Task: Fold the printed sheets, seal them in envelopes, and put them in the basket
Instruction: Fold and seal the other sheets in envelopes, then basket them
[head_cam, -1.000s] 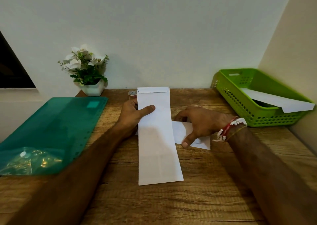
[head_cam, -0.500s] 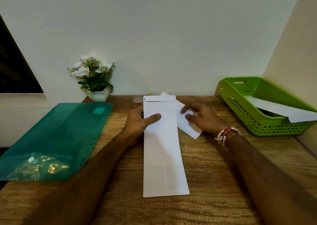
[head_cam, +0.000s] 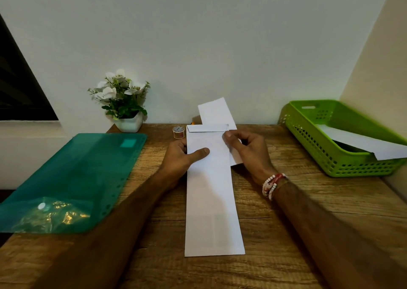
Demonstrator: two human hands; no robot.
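Now left hand (head_cam: 184,154) pins envelope (head_cam: 211,191); right hand (head_cam: 250,152) grips folded sheet (head_cam: 217,112)

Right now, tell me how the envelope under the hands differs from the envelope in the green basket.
The envelope under the hands lies flat on the wooden table; the envelope in the basket leans tilted, one end poking over the green basket rim. The first is pinned by the left hand, with the right hand at its edge holding a folded sheet; the second is untouched. Both are long and white.

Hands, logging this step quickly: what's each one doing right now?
Left hand: closed on the envelope, thumb on top.
Right hand: closed on the folded sheet.
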